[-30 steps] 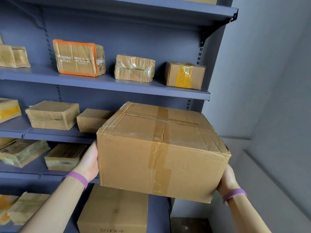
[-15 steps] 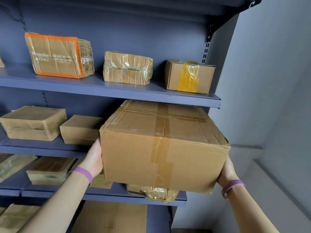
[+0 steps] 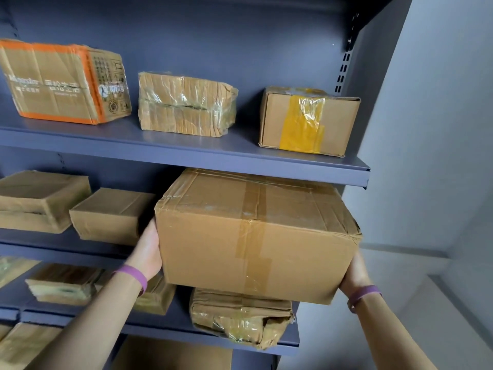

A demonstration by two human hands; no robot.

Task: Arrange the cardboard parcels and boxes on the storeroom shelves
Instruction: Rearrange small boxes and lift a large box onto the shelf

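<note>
Now left hand [image 3: 147, 252], right hand [image 3: 355, 273] brace box [image 3: 253, 236].

Both bare arms are up and reaching forward, elbows low, with a purple band on the left wrist [image 3: 133, 276] and a purple band on the right wrist [image 3: 362, 293]. The left hand [image 3: 148, 249] lies flat, palm against the big box [image 3: 253, 236]. The right hand [image 3: 354, 273] cups its lower right corner, fingers hidden.

Head-worn view, close before the shelves [image 3: 186, 154].
</note>
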